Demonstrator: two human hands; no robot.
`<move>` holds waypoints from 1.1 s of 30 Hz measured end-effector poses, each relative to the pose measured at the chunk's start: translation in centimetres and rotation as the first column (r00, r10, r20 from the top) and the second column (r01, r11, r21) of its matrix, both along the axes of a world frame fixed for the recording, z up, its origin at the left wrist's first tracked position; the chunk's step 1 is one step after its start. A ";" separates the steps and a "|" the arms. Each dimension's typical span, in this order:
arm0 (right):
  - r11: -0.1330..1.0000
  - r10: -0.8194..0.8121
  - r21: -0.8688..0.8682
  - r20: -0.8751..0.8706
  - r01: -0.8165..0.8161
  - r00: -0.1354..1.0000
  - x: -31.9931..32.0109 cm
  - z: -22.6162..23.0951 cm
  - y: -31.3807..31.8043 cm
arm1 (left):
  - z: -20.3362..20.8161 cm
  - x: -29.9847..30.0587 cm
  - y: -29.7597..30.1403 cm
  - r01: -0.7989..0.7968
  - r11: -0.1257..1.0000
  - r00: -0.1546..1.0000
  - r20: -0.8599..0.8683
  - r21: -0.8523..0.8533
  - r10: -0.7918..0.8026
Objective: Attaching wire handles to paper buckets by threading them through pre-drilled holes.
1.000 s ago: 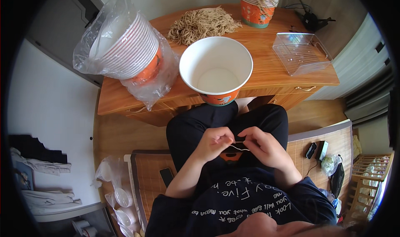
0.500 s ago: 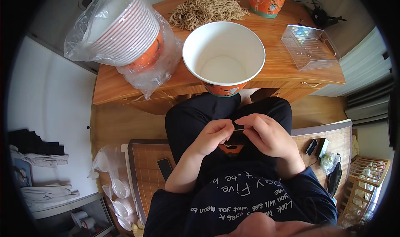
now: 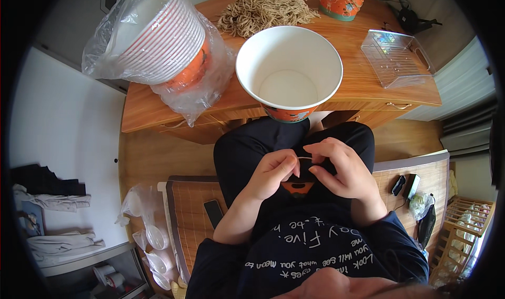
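Observation:
Above my lap, my left hand (image 3: 274, 174) is closed in a pinch on a short length of thin light cord (image 3: 304, 157). The cord bows across to my right hand (image 3: 342, 168), whose thumb and forefinger stand apart around its other end. Below the cord, between my wrists, lies an orange patterned piece (image 3: 298, 187), partly hidden by my left hand and dark clothing. Beyond my knees a white-lined paper bucket (image 3: 289, 91) with an orange outside stands at the desk's near edge. A tangled heap of tan cord (image 3: 268, 11) lies behind it.
On the wooden desk (image 3: 350, 62), a stack of paper buckets (image 3: 158, 49) in clear plastic leans at left. Another orange bucket (image 3: 341, 2) stands at the back. A clear plastic tray (image 3: 397, 59) sits at right. A phone (image 3: 213, 213) lies beside my left arm.
The cord between my hands has risen slightly and now bows. My right thumb and forefinger have spread farther apart. The whole view has shifted a little.

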State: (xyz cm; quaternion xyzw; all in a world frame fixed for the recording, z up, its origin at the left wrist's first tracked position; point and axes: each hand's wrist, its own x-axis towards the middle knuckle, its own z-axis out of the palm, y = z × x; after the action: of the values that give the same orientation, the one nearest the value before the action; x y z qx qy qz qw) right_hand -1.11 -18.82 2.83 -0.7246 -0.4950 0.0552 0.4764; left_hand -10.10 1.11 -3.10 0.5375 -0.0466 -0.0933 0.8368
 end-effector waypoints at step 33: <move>0.983 -0.062 0.184 0.455 -0.026 0.889 1.7 0.7 3.0 | 2.6 0.1 -1.1 -0.381 0.892 0.907 0.286 0.245 0.309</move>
State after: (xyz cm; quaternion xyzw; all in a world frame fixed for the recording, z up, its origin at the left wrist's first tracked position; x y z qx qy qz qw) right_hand 0.61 -15.80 3.54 -0.6742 -0.5896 -0.1680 0.4118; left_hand -10.03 0.03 -0.55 0.6631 -0.0361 0.1173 0.7384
